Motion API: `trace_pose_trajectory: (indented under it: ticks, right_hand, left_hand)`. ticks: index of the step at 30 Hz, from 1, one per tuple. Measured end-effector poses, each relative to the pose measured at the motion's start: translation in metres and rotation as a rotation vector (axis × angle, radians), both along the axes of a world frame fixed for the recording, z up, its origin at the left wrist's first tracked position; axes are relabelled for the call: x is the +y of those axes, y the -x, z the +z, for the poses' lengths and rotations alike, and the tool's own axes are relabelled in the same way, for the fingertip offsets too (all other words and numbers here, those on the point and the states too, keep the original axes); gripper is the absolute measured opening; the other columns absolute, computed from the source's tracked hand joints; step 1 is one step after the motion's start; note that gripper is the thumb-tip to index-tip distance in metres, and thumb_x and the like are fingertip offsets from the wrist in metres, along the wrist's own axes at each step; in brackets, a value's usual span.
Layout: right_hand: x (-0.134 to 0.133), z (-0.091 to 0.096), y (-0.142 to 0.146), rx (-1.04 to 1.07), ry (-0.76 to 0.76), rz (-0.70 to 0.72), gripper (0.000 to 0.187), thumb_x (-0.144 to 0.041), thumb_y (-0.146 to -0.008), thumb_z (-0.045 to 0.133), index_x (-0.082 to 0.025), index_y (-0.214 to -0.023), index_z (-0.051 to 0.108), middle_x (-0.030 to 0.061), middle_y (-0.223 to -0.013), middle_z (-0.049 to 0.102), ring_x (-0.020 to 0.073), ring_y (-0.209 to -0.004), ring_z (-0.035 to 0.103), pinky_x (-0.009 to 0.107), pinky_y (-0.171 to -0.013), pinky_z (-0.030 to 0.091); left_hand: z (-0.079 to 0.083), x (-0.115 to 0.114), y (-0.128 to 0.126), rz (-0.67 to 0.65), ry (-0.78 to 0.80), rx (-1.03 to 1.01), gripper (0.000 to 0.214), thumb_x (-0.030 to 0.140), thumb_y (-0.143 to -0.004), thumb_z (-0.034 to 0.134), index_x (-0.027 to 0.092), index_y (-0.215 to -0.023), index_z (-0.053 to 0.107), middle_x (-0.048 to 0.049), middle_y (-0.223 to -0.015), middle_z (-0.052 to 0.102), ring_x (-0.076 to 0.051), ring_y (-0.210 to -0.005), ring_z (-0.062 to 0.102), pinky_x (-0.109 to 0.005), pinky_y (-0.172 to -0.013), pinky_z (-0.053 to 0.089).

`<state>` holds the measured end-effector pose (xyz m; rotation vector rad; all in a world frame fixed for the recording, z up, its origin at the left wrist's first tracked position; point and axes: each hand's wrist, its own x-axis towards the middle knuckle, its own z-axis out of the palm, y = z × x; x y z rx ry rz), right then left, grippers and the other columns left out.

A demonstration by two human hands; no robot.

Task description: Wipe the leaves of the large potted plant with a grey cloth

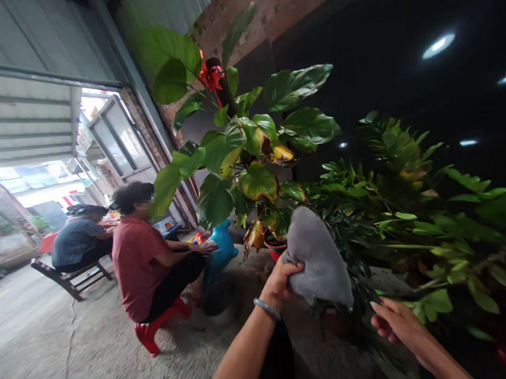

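Note:
My left hand, with a bracelet on its wrist, is closed round the edge of a grey cloth. The cloth stands bunched up in front of the plants and hides what is behind it. To the right, my right hand has its fingers curled, thumb and forefinger pinching what looks like the tip of a dark narrow leaf. Leafy plants spread behind and beside this hand. A tall broad-leaved plant, some leaves yellowed and brown, rises beyond the cloth from a red pot.
On the left, a person in a red shirt sits on a red stool. Another person sits farther back on a wooden bench. A dark bucket and a blue object stand near the broad-leaved plant.

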<state>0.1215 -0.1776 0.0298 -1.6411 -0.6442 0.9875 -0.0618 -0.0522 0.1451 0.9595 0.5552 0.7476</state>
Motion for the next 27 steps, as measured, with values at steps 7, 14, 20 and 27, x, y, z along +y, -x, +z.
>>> trace_pose_trajectory:
  ticks: [7,14,20,27]
  right_hand:
    - [0.005,0.002,-0.001,-0.031,0.036,-0.008,0.024,-0.048,-0.050,0.052,-0.027,-0.049,0.039,-0.0002,-0.041,0.051,0.0155,-0.040,0.049,0.027,-0.038,0.030]
    - [0.000,-0.003,-0.003,-0.050,0.070,0.073,0.025,-0.047,-0.052,0.052,-0.024,-0.047,0.045,0.0005,-0.044,0.052,0.0119,-0.037,0.044,0.024,-0.037,0.029]
    - [0.005,-0.003,0.002,-0.082,0.094,0.026,0.024,-0.047,-0.053,0.050,-0.023,-0.054,0.052,0.0004,-0.044,0.051,0.0128,-0.037,0.046,0.024,-0.037,0.029]
    - [0.001,0.000,-0.004,-0.095,0.023,0.068,0.022,-0.047,-0.044,0.054,-0.026,-0.044,0.046,0.0016,-0.048,0.055,0.0186,-0.047,0.053,0.029,-0.040,0.038]
  left_hand:
    - [-0.042,-0.013,-0.012,-0.039,0.049,0.365,0.040,0.015,-0.032,0.070,0.016,-0.069,0.057,0.0020,-0.059,0.062,-0.015,-0.056,0.055,-0.027,-0.057,0.042]
    - [-0.022,-0.019,0.019,-0.265,-0.030,0.318,0.046,0.008,-0.028,0.073,0.015,-0.072,0.062,0.0041,-0.059,0.062,-0.014,-0.058,0.054,-0.025,-0.056,0.043]
    - [-0.006,0.010,-0.018,0.039,0.123,-0.027,0.042,0.016,-0.037,0.073,0.018,-0.076,0.061,0.0012,-0.069,0.064,-0.015,-0.064,0.058,-0.030,-0.068,0.046]
    - [-0.067,-0.016,0.013,-0.343,0.075,0.522,0.043,0.009,-0.026,0.076,0.017,-0.066,0.062,0.0019,-0.063,0.064,-0.017,-0.059,0.055,-0.033,-0.062,0.045]
